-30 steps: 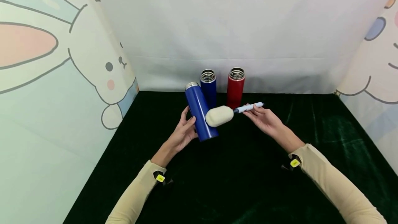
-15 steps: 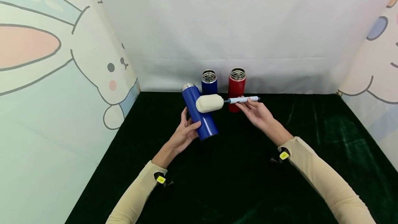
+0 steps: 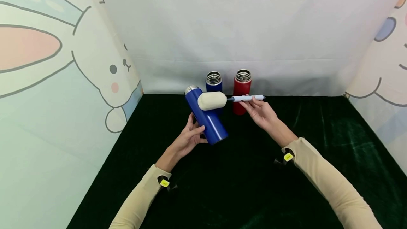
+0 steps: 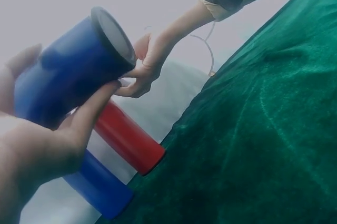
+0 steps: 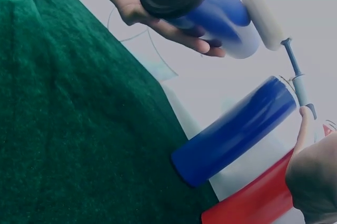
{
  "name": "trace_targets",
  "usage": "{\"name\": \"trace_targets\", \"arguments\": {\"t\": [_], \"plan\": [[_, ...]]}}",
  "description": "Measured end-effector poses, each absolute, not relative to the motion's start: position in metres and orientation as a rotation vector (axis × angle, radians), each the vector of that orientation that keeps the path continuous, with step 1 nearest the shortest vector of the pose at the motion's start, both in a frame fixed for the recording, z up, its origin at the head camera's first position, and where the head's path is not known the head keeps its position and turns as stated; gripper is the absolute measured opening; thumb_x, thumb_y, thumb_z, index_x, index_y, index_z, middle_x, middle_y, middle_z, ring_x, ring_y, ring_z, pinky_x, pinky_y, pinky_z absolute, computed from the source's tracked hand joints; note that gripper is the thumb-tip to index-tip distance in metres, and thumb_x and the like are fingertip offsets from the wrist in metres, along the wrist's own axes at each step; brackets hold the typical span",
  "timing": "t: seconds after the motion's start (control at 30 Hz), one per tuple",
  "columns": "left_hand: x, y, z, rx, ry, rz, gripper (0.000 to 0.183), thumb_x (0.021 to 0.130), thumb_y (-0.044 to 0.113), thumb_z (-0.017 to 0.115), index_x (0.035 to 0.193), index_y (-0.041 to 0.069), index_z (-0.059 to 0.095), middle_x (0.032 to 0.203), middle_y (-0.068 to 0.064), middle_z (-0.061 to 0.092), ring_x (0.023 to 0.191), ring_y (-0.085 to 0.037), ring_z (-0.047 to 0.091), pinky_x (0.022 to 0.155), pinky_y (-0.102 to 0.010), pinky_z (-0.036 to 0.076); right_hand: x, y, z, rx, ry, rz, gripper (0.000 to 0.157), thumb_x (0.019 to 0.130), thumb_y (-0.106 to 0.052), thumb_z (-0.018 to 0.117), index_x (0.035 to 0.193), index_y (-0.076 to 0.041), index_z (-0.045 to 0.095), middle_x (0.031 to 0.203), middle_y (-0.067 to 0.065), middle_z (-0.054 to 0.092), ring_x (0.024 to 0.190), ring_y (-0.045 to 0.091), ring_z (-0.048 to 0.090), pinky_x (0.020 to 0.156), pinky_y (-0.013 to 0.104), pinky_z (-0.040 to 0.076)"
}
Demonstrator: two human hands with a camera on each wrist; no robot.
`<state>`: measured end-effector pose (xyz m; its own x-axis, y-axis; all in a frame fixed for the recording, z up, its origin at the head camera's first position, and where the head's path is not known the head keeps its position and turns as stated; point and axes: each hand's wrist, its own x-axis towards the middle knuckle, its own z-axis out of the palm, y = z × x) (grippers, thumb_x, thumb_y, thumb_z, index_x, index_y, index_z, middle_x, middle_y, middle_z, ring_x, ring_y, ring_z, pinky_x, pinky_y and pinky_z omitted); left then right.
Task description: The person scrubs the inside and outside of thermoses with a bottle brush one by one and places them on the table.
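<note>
My left hand (image 3: 184, 142) grips a blue bottle (image 3: 212, 126) with a bare metal neck, lidless at the top. It is tilted above the cloth, its mouth end leaning left and its base toward the right. In my right hand (image 3: 262, 116) is a bottle brush with a cream sponge head (image 3: 212, 100), pinched by its pale blue handle (image 3: 248, 98). The brush lies nearly level, and its head overlaps the bottle's upper body in the head view. The right wrist view shows the sponge (image 5: 261, 19) alongside the bottle (image 5: 226, 8).
Behind stand a second blue bottle (image 3: 214, 87) and a red bottle (image 3: 242, 87), upright with open metal mouths. Dark green velvet cloth (image 3: 241, 186) covers the table. A white backdrop (image 3: 222, 24) rises behind, with rabbit-printed panels at the sides.
My right hand has moved left and farther away, bringing the brush level and its sponge up along the bottle. The held bottle leans slightly more to the left.
</note>
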<state>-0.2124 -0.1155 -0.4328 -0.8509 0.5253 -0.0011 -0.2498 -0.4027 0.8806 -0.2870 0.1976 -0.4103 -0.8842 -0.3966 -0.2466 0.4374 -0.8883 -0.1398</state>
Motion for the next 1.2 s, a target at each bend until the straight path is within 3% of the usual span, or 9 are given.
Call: {"name": "trace_targets", "arguments": {"t": [0.17,0.43,0.67,0.83,1.0,1.1,1.2], "plan": [[-0.212,-0.114,-0.433,0.372,1.456,2.221,0.089,0.099,0.015,0.062,0.160,0.040,0.002,0.163,-0.016,0.027,0.136,-0.030,0.051,0.098,-0.049,0.053,-0.285,0.197,-0.406,0.272,0.301,-2.681,0.066,0.104,-0.002,0.049,0.161,-0.024,0.024,0.164,0.001,0.033,0.157,0.014,0.023,0.122,0.035,0.031],[-0.212,-0.115,-0.430,0.429,1.521,2.149,0.090,0.100,0.016,0.063,0.163,0.039,0.002,0.165,-0.015,0.024,0.141,-0.036,0.046,0.097,-0.047,0.055,-0.289,0.195,-0.392,0.284,0.238,-2.716,0.071,0.104,-0.001,0.049,0.163,-0.028,0.020,0.167,-0.003,0.029,0.156,0.012,0.026,0.122,0.035,0.031],[-0.211,-0.117,-0.432,0.382,1.549,2.142,0.098,0.102,0.018,0.061,0.157,0.048,-0.014,0.166,-0.017,0.025,0.143,-0.043,0.045,0.102,-0.055,0.052,-0.288,0.196,-0.392,0.326,0.209,-2.707,0.068,0.104,-0.003,0.049,0.162,-0.027,0.022,0.167,-0.004,0.029,0.156,0.011,0.027,0.123,0.034,0.030],[-0.212,-0.121,-0.433,0.362,1.532,2.192,0.097,0.104,0.016,0.059,0.157,0.049,-0.014,0.165,-0.018,0.026,0.145,-0.044,0.041,0.106,-0.058,0.048,-0.282,0.201,-0.399,0.360,0.275,-2.652,0.064,0.105,-0.003,0.048,0.159,-0.027,0.024,0.157,-0.001,0.041,0.156,0.010,0.025,0.125,0.032,0.026],[-0.215,-0.125,-0.432,0.393,1.450,2.252,0.092,0.106,0.016,0.055,0.158,0.053,-0.011,0.167,-0.016,0.022,0.147,-0.042,0.038,0.108,-0.056,0.047,-0.275,0.207,-0.407,0.333,0.371,-2.624,0.068,0.105,-0.003,0.049,0.160,-0.029,0.020,0.154,0.001,0.041,0.157,0.009,0.021,0.125,0.033,0.027],[-0.216,-0.126,-0.433,0.422,1.386,2.291,0.089,0.107,0.014,0.052,0.158,0.054,-0.009,0.168,-0.016,0.018,0.144,-0.037,0.043,0.105,-0.053,0.049,-0.270,0.214,-0.413,0.331,0.413,-2.584,0.073,0.105,-0.003,0.049,0.162,-0.033,0.013,0.155,-0.002,0.039,0.157,0.007,0.017,0.124,0.033,0.029],[-0.217,-0.127,-0.434,0.419,1.319,2.337,0.088,0.107,0.013,0.052,0.159,0.053,-0.006,0.169,-0.016,0.015,0.138,-0.030,0.050,0.102,-0.049,0.052,-0.266,0.223,-0.418,0.336,0.460,-2.530,0.076,0.105,-0.003,0.049,0.161,-0.035,0.009,0.145,0.002,0.047,0.157,0.007,0.017,0.122,0.034,0.032]]}}
